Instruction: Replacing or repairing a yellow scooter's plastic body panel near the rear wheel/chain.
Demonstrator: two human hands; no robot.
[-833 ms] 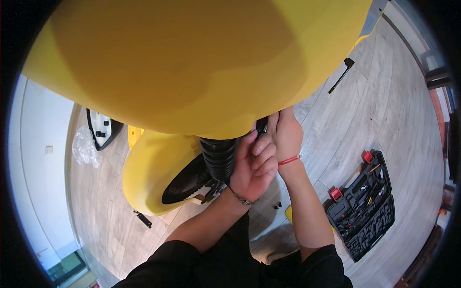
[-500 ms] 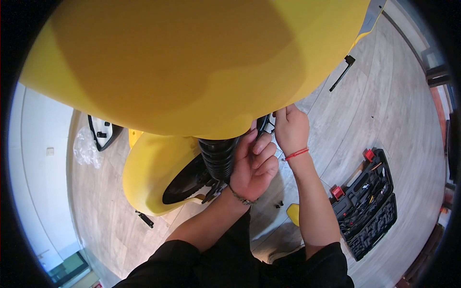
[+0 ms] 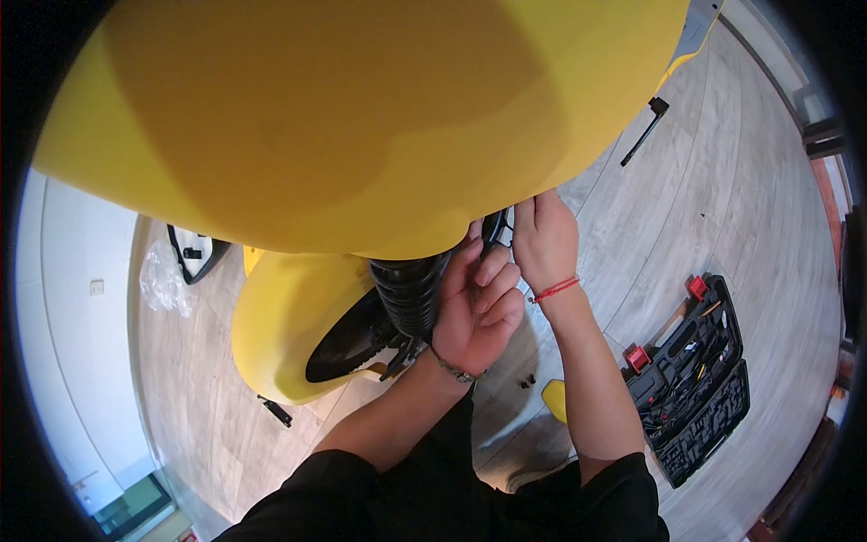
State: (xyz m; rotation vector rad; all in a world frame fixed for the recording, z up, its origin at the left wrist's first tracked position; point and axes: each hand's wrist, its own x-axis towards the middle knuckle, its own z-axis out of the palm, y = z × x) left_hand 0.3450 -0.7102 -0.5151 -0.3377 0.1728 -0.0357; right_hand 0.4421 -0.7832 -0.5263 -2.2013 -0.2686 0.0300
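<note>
A large yellow vehicle body panel (image 3: 352, 117) fills the upper view and hides what lies beneath it. Below its edge, my left hand (image 3: 479, 312) is closed, palm up, with fingers curled beside a black ribbed fork boot (image 3: 408, 298). Its thumb and forefinger reach up to a slim black part (image 3: 493, 231) that comes out from under the panel. Just right of that part is my right hand (image 3: 546, 242), back of the hand toward me, its fingertips hidden behind the panel's lower edge. A yellow fender (image 3: 271, 334) curves over the black wheel (image 3: 343, 348) at left.
An open black toolbox (image 3: 691, 379) with red latches lies on the wood-look floor at right. A black bracket-like piece (image 3: 645, 133) lies farther off. Small dark bits (image 3: 527, 382) and a yellow piece (image 3: 554, 399) are near my right forearm. Clear plastic wrap (image 3: 164, 278) is at left.
Both hands stay in nearly the same place under the panel. The right hand has shifted very slightly up and left; the view has moved a little.
</note>
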